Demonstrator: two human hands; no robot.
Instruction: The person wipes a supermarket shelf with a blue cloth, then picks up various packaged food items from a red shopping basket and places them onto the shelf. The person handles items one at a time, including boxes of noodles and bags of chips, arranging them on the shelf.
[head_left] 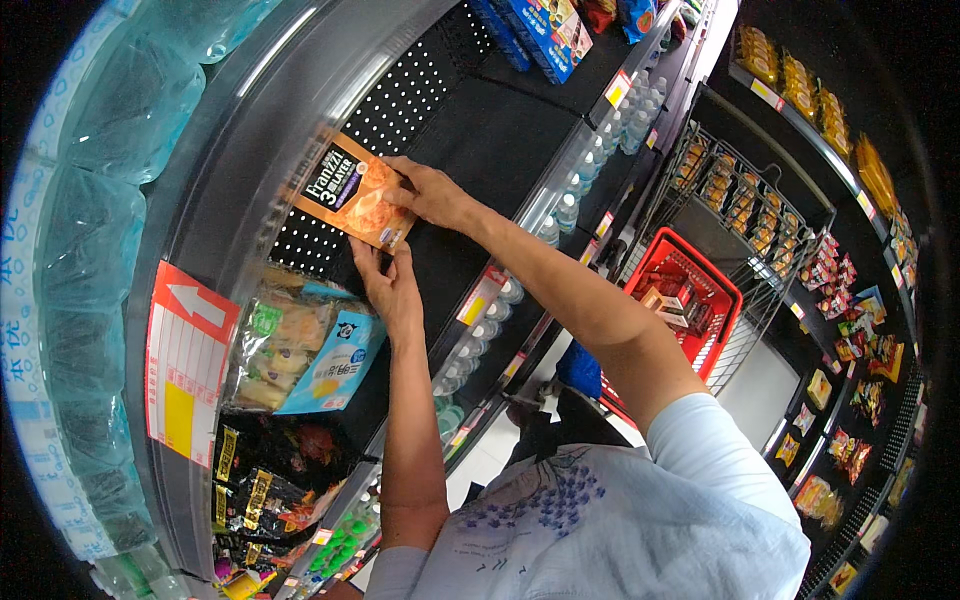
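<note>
An orange snack box [340, 212] with a dark panel and pictures of baked food stands tilted on a black shelf, against its dotted back panel. My right hand [432, 197] grips its right side, with fingers over the front edge. At the lower edge my left hand [388, 287] pinches the box near its corner. Just below my left hand lies a clear bag of bread with a blue label [325, 350]. Some fingertips of both hands are hidden by the box or foreshortened.
A red shopping basket [712, 270] holding small boxes sits at the right by a wire rack [745, 200]. Water bottles [568, 210] line the shelf below. Blue boxes [545, 35] stand farther along, and wrapped bottle packs [90, 300] are at the far left.
</note>
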